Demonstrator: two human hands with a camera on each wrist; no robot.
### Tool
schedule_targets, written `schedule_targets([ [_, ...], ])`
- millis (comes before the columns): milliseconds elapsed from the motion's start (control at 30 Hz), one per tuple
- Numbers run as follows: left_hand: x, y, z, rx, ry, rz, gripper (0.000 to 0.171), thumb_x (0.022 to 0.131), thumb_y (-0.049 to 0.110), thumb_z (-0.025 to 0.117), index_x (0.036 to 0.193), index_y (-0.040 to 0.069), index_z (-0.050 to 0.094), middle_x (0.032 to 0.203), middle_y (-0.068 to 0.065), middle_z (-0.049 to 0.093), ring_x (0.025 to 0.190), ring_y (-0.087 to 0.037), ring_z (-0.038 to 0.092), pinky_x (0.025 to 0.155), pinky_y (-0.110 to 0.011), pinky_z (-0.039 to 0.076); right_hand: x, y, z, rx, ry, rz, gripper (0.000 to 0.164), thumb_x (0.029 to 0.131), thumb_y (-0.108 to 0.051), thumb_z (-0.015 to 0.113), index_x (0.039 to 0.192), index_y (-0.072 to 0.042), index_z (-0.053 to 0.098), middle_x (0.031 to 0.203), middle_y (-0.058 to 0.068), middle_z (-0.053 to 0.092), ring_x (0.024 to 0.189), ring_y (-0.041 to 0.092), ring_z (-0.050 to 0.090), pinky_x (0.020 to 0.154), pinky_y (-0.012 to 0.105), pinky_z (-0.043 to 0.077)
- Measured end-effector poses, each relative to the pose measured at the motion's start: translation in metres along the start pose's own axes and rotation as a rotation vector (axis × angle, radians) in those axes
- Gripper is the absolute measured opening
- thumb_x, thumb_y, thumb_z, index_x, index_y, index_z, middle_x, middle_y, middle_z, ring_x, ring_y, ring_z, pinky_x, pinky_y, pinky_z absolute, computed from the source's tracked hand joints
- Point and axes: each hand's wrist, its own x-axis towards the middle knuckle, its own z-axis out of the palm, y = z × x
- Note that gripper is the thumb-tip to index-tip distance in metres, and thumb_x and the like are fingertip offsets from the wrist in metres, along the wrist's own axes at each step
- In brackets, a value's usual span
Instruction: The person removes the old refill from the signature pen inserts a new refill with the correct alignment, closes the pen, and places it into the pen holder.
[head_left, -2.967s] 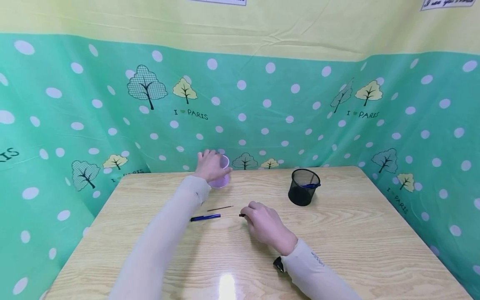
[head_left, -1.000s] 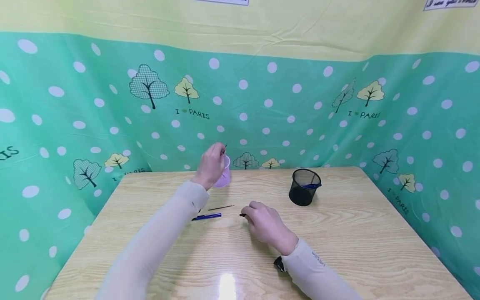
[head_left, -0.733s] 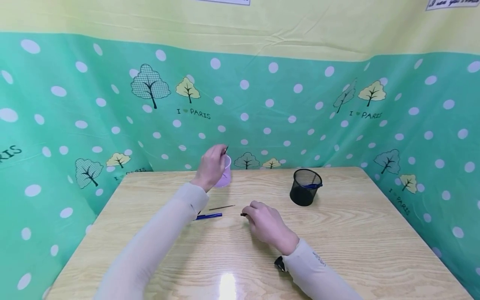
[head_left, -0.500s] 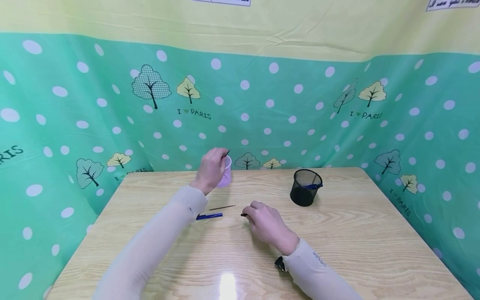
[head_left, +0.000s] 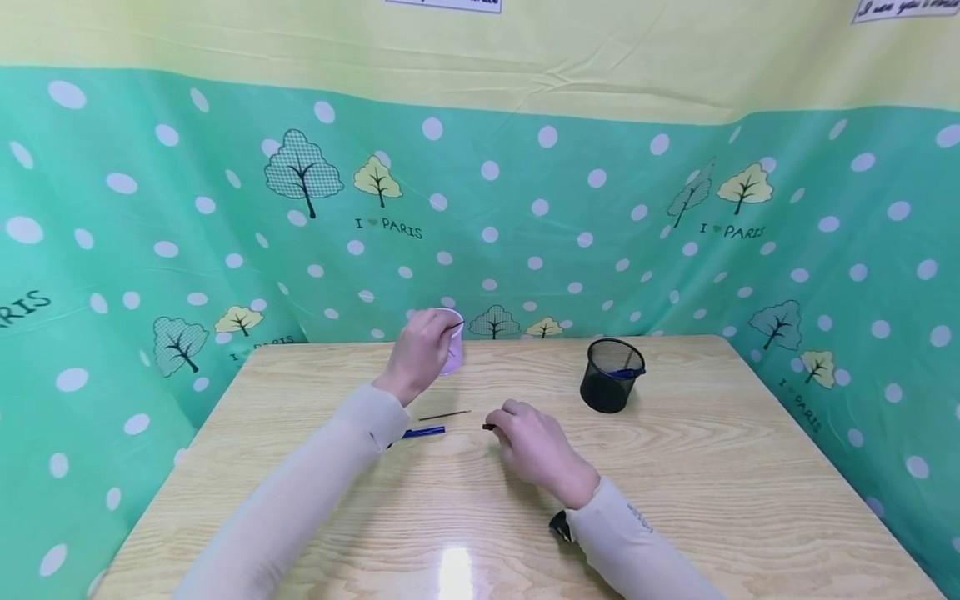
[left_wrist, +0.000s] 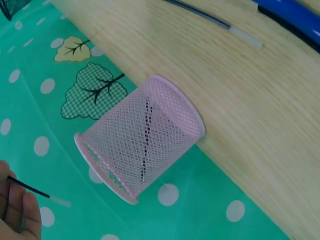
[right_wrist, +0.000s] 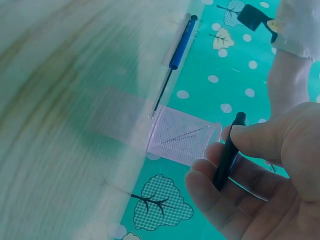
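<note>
- A thin dark stick (left_wrist: 31, 187) was pinched in the left hand (head_left: 417, 357), which had been lowered since half a second before, down to the rim of the pink mesh cup (head_left: 453, 358).
- A black pen barrel (right_wrist: 229, 156) was gripped by the right hand (head_left: 542, 450); its place was almost not changed.
- The cup was stood upright on the surface (head_left: 712, 467), partly covered by the left hand; through its mesh a dark line was seen, not clearly.
- Near a thin rod (head_left: 445, 415), the blue pen (head_left: 427, 432) was partly hidden by the left sleeve (head_left: 322, 492) and, in the left wrist view, cut off.
</note>
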Motion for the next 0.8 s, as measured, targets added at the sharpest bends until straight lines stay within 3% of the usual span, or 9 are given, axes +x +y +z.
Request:
schedule_targets([
  [167, -0.007, 0.002, 0.000, 0.039, -0.012, 0.035, 0.012, 0.083, -0.006, 0.066, 0.092, 0.002, 0.068, 0.099, -0.013, 0.066, 0.098, -0.029, 0.062, 0.090, -0.039, 0.050, 0.000, 0.001, -0.001, 0.005, 0.004, -0.003, 0.015, 0.089, -0.009, 0.063, 0.099, -0.016, 0.071, 0.082, -0.006, 0.058, 0.071, 0.009, 0.055, 0.057, 0.025, 0.048],
  [467, -0.022, 0.011, -0.002, 0.104, -0.061, 0.031, 0.009, 0.082, 0.001, 0.071, 0.089, 0.007, 0.069, 0.086, -0.006, 0.063, 0.083, -0.025, 0.061, 0.081, -0.042, 0.052, 0.001, 0.001, -0.001, -0.006, 0.012, -0.007, 0.014, 0.089, -0.010, 0.063, 0.099, -0.017, 0.071, 0.082, -0.006, 0.057, 0.070, 0.010, 0.054, 0.056, 0.027, 0.048],
  [800, -0.034, 0.018, -0.006, 0.096, -0.079, 0.046, 0.012, 0.078, 0.002, 0.075, 0.088, 0.008, 0.069, 0.087, -0.005, 0.064, 0.085, -0.025, 0.062, 0.078, -0.040, 0.053, 0.001, 0.001, -0.001, -0.014, 0.020, -0.014, 0.014, 0.088, -0.009, 0.064, 0.097, -0.018, 0.070, 0.080, -0.007, 0.055, 0.069, 0.010, 0.053, 0.055, 0.027, 0.047],
])
